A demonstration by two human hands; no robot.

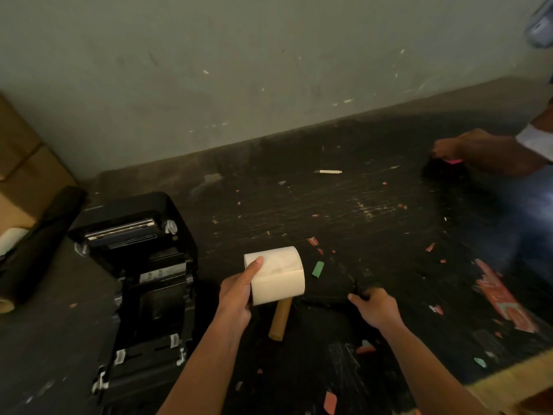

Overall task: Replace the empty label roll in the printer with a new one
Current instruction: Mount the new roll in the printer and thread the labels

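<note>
Workshop — scuffed worktable [344, 205], cardboard boxes [21, 163]

Glossy black plastic printer [140, 235], matt paper label roll [276, 275], brown cardboard core [279, 320]

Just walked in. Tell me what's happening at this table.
A person is swapping a printer's label roll. The left hand holds a new roll above the table. The right hand grips a black part lying there. A bare cardboard core lies between the hands. The printer stands open at left.
</note>
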